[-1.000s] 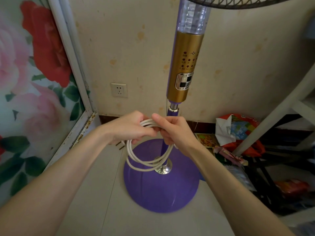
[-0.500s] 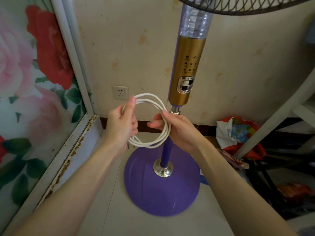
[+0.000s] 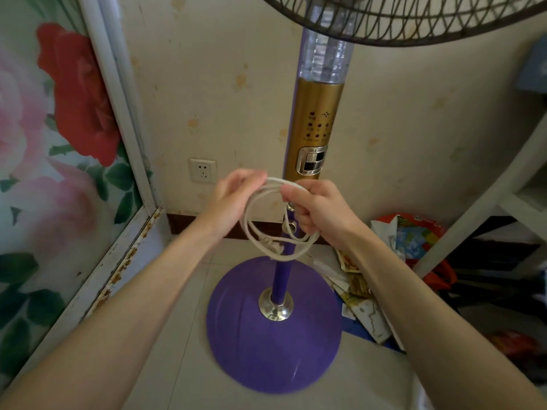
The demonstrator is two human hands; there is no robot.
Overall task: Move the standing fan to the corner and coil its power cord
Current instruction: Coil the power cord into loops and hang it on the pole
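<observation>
The standing fan (image 3: 315, 125) has a gold control column, a purple pole and a round purple base (image 3: 251, 344) on the tiled floor, close to the wall corner. Its dark grille fills the top of the view. The white power cord (image 3: 254, 232) hangs in several loops in front of the pole, with its plug (image 3: 270, 246) dangling at the bottom. My left hand (image 3: 233, 199) pinches the top of the loops from the left. My right hand (image 3: 321, 213) grips the loops from the right, just in front of the pole.
A wall socket (image 3: 203, 170) sits low on the wall left of the pole. A flowered panel in a white frame (image 3: 124, 137) stands at the left. Paper packets and bags (image 3: 396, 250) lie on the floor right of the base, beside a white shelf frame (image 3: 485, 208).
The coil has turned from a wide open ring held between both hands to loops hanging down from the fingers. Both hands have come closer together near the pole. The view has tilted up.
</observation>
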